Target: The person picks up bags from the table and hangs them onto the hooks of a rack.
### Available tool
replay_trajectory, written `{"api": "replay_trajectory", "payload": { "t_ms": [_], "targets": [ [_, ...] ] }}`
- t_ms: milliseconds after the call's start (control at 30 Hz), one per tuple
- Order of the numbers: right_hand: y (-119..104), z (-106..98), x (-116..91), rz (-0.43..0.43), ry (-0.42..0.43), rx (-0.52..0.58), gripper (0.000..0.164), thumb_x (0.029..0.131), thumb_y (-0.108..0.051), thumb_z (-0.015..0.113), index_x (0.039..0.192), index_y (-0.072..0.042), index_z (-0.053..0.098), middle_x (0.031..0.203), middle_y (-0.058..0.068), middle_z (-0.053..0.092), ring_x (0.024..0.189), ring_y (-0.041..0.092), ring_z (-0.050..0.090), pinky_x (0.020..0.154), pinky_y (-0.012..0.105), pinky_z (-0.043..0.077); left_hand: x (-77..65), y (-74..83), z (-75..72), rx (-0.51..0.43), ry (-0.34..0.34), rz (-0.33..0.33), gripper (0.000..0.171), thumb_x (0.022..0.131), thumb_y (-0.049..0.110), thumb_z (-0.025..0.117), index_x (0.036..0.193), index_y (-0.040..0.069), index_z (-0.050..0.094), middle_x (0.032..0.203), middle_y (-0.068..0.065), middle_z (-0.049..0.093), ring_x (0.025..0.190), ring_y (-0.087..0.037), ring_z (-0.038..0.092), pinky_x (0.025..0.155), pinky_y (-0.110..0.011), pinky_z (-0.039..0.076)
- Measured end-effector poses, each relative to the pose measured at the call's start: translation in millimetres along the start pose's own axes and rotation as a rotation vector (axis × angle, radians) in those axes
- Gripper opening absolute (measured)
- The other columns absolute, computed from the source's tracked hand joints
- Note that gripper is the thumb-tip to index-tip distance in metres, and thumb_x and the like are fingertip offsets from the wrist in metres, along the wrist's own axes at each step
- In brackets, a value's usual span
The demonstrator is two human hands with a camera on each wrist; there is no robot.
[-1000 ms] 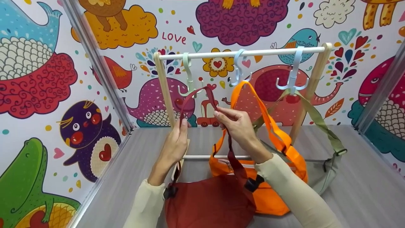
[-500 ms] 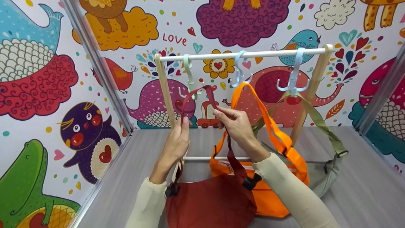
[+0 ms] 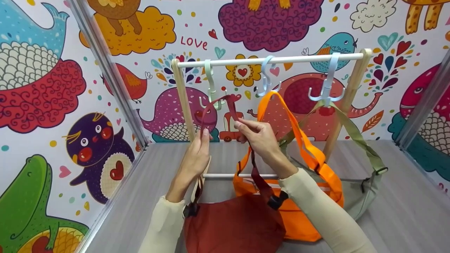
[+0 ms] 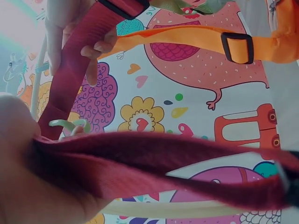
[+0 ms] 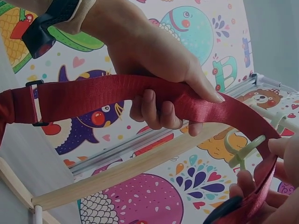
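Note:
A dark red bag (image 3: 235, 225) hangs low in front of the rack, its red strap (image 3: 230, 100) raised in a loop. My left hand (image 3: 192, 156) grips the strap's left side, thumb along it. My right hand (image 3: 260, 140) pinches the other side between thumb and fingers. At the loop's top is a pale green hook (image 3: 211, 93); one prong (image 5: 259, 141) overlaps the strap in the right wrist view. I cannot tell whether the strap bears on it. In the left wrist view the near hand (image 4: 28, 172) is blurred.
A white rail (image 3: 239, 62) on wooden posts carries the hooks. An orange bag (image 3: 302, 225) hangs by its strap from the middle blue hook (image 3: 266, 80). A grey-green bag (image 3: 362, 196) hangs from the right blue hook (image 3: 327, 91). Patterned panels enclose the grey table (image 3: 140, 211).
My right hand has shifted slightly left with the strap, and the loop's top has a broader fold. The left hand has hardly moved.

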State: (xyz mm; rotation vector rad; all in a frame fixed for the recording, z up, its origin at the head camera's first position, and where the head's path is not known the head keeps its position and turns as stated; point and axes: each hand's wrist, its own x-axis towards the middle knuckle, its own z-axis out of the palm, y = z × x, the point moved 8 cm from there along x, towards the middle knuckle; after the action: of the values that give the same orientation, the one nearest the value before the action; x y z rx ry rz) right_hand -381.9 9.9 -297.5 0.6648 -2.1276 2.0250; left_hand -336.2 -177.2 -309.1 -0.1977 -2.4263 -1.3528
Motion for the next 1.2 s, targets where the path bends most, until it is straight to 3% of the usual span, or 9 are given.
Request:
{"api": "replay_trajectory", "payload": {
  "t_ms": [467,567,733,867,967,1067,1200],
  "targets": [
    [3.3,2.5,2.4,0.024,-0.008,-0.011,0.032,0.098,-0.026,0.064,0.123,-0.008,0.07,0.081,0.006,0.068,0.07,0.021,0.061,0.072,0.028,0.053,0.6,-6.0,0.1,0.015,-0.004,-0.021,0.04,0.109,0.038,0.026,0.111,0.011,0.056,0.078,-0.005,0.04,0.088,-0.03,0.053,0.077,-0.044,0.042],
    [5.3,2.6,3.2,0.031,-0.003,-0.017,0.031,0.097,-0.028,0.064,0.122,-0.009,0.071,0.081,0.012,0.068,0.07,0.022,0.061,0.072,0.028,0.053,0.5,-7.8,0.7,0.013,-0.005,-0.022,0.04,0.109,0.038,0.027,0.111,0.011,0.056,0.079,-0.008,0.043,0.089,-0.031,0.054,0.079,-0.046,0.043],
    [9.2,4.3,4.2,0.038,-0.006,-0.037,0.03,0.097,-0.028,0.064,0.121,-0.01,0.072,0.084,0.02,0.066,0.069,0.022,0.061,0.072,0.029,0.054,-1.1,-12.6,0.6,0.028,-0.003,-0.026,0.041,0.109,0.04,0.028,0.111,0.011,0.057,0.092,-0.014,0.054,0.097,-0.032,0.056,0.086,-0.049,0.044],
    [12.2,5.6,3.7,0.049,-0.018,-0.063,0.03,0.097,-0.028,0.064,0.122,-0.011,0.072,0.08,0.013,0.066,0.071,0.023,0.061,0.074,0.03,0.055,-2.1,-18.4,1.1,0.029,-0.005,-0.039,0.043,0.109,0.04,0.028,0.111,0.009,0.058,0.088,-0.013,0.052,0.094,-0.031,0.055,0.082,-0.046,0.043],
    [13.4,5.3,2.4,0.061,-0.019,-0.083,0.032,0.098,-0.029,0.064,0.123,-0.011,0.071,0.081,0.009,0.067,0.075,0.023,0.062,0.077,0.03,0.054,-2.7,-23.1,2.3,0.021,-0.014,-0.048,0.045,0.109,0.042,0.027,0.112,0.009,0.058,0.096,-0.015,0.057,0.098,-0.032,0.056,0.086,-0.049,0.044],
    [13.8,5.1,1.7,0.069,-0.016,-0.092,0.034,0.098,-0.029,0.064,0.126,-0.011,0.069,0.086,0.01,0.068,0.081,0.027,0.066,0.081,0.031,0.055,-3.4,-26.6,3.0,0.01,-0.02,-0.058,0.046,0.108,0.043,0.027,0.112,0.01,0.058,0.113,-0.018,0.06,0.105,-0.034,0.056,0.093,-0.054,0.044],
    [15.0,7.7,2.8,0.069,-0.036,-0.088,0.036,0.098,-0.027,0.063,0.129,-0.009,0.066,0.101,0.011,0.072,0.091,0.03,0.069,0.091,0.038,0.054,-4.0,-30.0,2.9,0.017,-0.02,-0.073,0.047,0.108,0.045,0.026,0.113,0.011,0.058,0.117,-0.019,0.061,0.105,-0.035,0.057,0.093,-0.055,0.044]
  ]
}}
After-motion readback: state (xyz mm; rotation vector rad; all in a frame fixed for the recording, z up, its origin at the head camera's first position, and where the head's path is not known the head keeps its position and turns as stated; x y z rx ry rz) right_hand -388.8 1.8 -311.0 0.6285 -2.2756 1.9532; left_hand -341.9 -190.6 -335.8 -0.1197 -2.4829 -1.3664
